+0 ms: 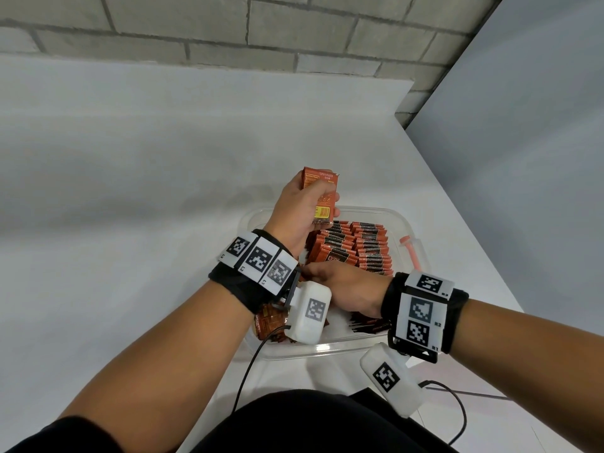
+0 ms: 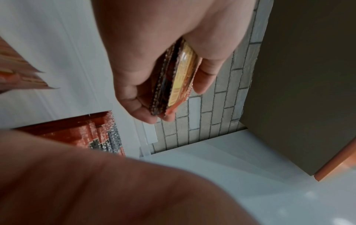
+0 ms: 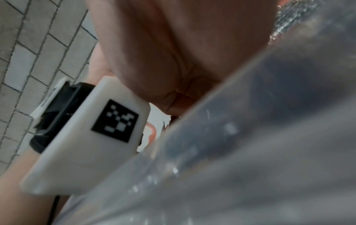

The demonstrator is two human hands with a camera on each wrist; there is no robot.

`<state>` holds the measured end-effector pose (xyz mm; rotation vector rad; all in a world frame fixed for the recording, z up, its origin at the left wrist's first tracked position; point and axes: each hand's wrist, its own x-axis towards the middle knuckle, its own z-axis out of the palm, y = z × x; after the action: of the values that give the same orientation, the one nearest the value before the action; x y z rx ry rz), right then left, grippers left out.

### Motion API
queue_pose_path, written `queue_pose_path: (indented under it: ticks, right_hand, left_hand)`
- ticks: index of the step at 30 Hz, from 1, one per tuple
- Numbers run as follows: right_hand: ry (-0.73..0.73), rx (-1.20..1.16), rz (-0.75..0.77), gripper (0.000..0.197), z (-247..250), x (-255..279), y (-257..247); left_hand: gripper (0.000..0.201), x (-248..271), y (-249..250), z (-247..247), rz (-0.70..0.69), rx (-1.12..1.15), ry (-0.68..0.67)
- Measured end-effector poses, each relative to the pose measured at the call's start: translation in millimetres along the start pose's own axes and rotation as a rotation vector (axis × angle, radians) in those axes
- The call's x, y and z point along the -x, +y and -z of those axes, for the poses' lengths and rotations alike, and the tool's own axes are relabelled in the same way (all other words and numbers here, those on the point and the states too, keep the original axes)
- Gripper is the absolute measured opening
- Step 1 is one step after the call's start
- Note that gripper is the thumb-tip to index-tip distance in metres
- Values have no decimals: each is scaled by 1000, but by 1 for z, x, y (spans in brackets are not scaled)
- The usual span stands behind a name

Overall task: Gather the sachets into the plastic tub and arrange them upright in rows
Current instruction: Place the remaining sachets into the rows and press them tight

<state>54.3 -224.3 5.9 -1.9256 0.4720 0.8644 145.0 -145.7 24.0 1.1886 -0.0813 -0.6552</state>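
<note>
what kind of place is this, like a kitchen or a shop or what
Most likely a bare workroom or data-recording setup, not a kitchen. A plain white table stands against an unfinished grey block wall, with only the plastic tub of sachets on it, and marker-tagged wrist cameras on both arms.

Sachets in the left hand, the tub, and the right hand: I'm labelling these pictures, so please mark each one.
sachets [image 1: 322,191], head view, on the printed back face.
tub [image 1: 327,348], head view, on the near rim.
right hand [image 1: 346,287], head view, on its back.
</note>
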Motion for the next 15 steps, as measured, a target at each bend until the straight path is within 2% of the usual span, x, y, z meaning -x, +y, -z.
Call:
queue_pose_path:
  ticks: [6, 11, 13, 15]
  right_hand:
    - [6, -48, 17, 31, 4, 4, 0]
    - [79, 102, 34, 37, 19, 15, -1]
    - [172, 131, 83, 26, 33, 30, -3]
    - [344, 97, 163, 15, 49, 47, -9]
  left_hand:
    - [11, -2, -2, 0, 8, 8, 16]
    - [13, -2, -1, -1, 28, 66, 23]
    - [16, -2, 0, -1, 65, 124, 1]
    - [18, -1, 1, -1, 92, 158, -45]
